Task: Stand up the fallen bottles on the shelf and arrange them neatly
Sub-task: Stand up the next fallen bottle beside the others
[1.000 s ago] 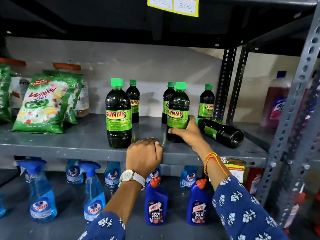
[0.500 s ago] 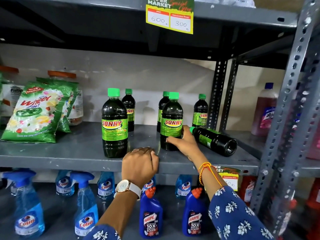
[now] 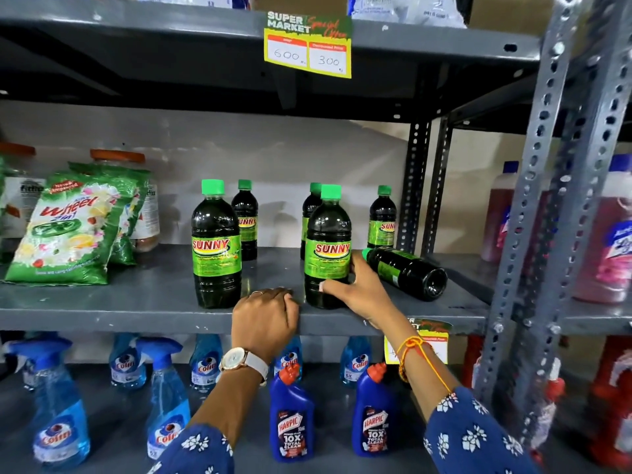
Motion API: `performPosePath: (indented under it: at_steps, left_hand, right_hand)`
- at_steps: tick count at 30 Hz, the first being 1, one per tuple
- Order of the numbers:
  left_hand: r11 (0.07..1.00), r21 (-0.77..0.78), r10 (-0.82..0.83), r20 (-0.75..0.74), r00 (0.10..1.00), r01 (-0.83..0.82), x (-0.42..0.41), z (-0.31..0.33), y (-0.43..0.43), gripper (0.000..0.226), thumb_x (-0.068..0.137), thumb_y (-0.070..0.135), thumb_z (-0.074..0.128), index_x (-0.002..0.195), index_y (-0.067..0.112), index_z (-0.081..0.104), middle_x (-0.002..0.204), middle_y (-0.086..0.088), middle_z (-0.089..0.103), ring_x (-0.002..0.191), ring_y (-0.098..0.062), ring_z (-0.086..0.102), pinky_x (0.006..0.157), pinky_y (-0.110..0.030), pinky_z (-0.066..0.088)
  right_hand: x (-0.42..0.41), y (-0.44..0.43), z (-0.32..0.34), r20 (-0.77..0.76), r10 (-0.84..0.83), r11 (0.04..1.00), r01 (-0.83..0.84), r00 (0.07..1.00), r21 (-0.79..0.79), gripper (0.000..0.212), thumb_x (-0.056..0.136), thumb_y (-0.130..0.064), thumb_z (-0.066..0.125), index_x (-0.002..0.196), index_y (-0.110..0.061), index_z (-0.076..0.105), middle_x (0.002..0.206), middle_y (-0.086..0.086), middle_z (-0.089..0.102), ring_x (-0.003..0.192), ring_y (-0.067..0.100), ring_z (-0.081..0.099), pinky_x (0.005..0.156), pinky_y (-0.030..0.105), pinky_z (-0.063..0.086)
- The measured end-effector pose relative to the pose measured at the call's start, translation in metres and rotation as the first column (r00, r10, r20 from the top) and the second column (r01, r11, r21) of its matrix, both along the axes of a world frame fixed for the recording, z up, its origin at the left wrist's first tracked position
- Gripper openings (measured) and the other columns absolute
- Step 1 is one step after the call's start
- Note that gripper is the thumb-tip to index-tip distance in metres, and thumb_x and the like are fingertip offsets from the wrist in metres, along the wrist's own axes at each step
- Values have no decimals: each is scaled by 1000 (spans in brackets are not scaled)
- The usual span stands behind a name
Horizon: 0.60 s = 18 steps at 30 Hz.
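Detergent packs [image 3: 68, 230]: I see green Wheel bags leaning at the left end of the shelf [image 3: 136, 302], with orange-lidded jars behind them.
Front left bottle [image 3: 216, 246]: a dark Sunny bottle with a green cap, upright near the front edge, left of my hands.
Rear bottles: three more stand upright toward the back edge, one [image 3: 245, 222] behind the front left bottle, one [image 3: 310, 217] half hidden behind the gripped bottle, one [image 3: 382, 218] near the right rear corner.
Left hand [image 3: 265, 319]: clenched over the shelf's front edge between the two front bottles, knuckles up, a watch on the wrist; it carries nothing.
Gripped bottle [image 3: 328, 248]: upright close to the front edge, label facing me.
Right hand [image 3: 355, 289]: wrapped round the lower part of the gripped bottle, thumb across the front, fingers at its right side.
Fallen bottle [image 3: 407, 271]: lying on its side toward the right end of the shelf, cap pointing left to my right hand, base turned to the front right corner.
Price tag [image 3: 307, 46]: yellow card on the front edge of the shelf above, reading 600 and 300.
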<state>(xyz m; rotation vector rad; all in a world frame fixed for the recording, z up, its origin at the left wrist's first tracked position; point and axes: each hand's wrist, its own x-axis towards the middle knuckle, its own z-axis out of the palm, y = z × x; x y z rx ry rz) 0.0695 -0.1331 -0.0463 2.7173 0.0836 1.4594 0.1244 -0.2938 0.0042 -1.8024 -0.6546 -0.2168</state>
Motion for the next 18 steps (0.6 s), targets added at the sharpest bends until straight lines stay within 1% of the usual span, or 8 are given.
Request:
performPosePath:
  at_steps: [3, 7, 10, 13, 15, 16, 17, 18]
  left_hand:
    - [1000, 3, 3, -3, 1000, -3, 0, 0, 0, 39, 82, 25, 35, 66, 16, 69, 62, -5, 67, 51, -25, 59, 49, -25, 41]
    - [1000, -6, -1, 12, 1000, 1, -1, 1, -1, 37, 82, 24, 35, 59, 15, 63, 56, -5, 63, 45, -24, 55, 47, -24, 38]
    - [1000, -13, -3, -23, 1000, 2, -2, 0, -1, 38, 82, 24, 35, 57, 15, 61, 55, -5, 63, 44, -25, 55, 46, -24, 38]
    - [1000, -23, -20, -41, 999, 19, 0, 0, -2, 40, 84, 25, 32, 66, 14, 66, 61, -7, 66, 49, -26, 58, 48, -26, 40]
    - [998, -53, -41, 15, 999, 42, 1, -2, 0, 43, 89, 27, 31, 86, 9, 70, 81, -14, 71, 67, -29, 65, 59, -31, 47]
    - [994, -90, -51, 79, 996, 58, 0, -3, -1, 45, 91, 26, 31, 100, 5, 69, 98, -18, 70, 84, -31, 66, 74, -35, 48]
    - [989, -125, -63, 158, 985, 83, -3, -3, -4, 46, 92, 26, 31, 111, 0, 64, 113, -21, 65, 100, -33, 61, 89, -38, 43]
    - [986, -127, -78, 241, 967, 112, -8, -3, -12, 46, 93, 24, 32, 116, -3, 60, 120, -23, 60, 109, -34, 55, 99, -39, 36]
  right_hand:
    - [-4, -3, -1, 7, 8, 1000, -8, 1000, 1, 40, 72, -11, 74, 93, -34, 49, 90, -22, 58, 86, -5, 56, 70, 10, 42]
    - [-5, -4, -1, 16, 2, 1000, -2, 1000, 1, 42, 72, -13, 73, 108, -18, 53, 88, -22, 56, 84, -3, 57, 67, 9, 42]
    - [-4, -3, -2, -8, 8, 1000, -8, 1000, 9, 44, 70, -15, 74, 110, -17, 55, 93, -12, 63, 87, 2, 60, 74, 17, 49]
    - [-5, -5, -2, -16, 14, 1000, -14, 1000, 3, 44, 70, -17, 74, 111, -18, 56, 100, -5, 65, 93, 11, 62, 68, 12, 45]
    - [-10, -7, 0, -18, 31, 999, -32, 999, -29, 50, 72, -21, 75, 116, -16, 52, 103, -6, 61, 101, 12, 60, 68, 11, 42]
    - [-12, -11, 2, -17, 26, 999, -27, 1000, -37, 57, 73, -25, 76, 121, -14, 48, 107, -8, 56, 105, 10, 56, 73, 14, 43]
    - [-12, -17, 6, 10, -16, 1000, 16, 1000, -24, 65, 74, -32, 75, 127, -12, 43, 112, -8, 51, 108, 9, 51, 81, 18, 42]
    - [-11, -26, 12, 74, -109, 994, 108, 991, 16, 70, 74, -39, 73, 130, -10, 41, 116, -7, 48, 109, 10, 48, 88, 23, 43]
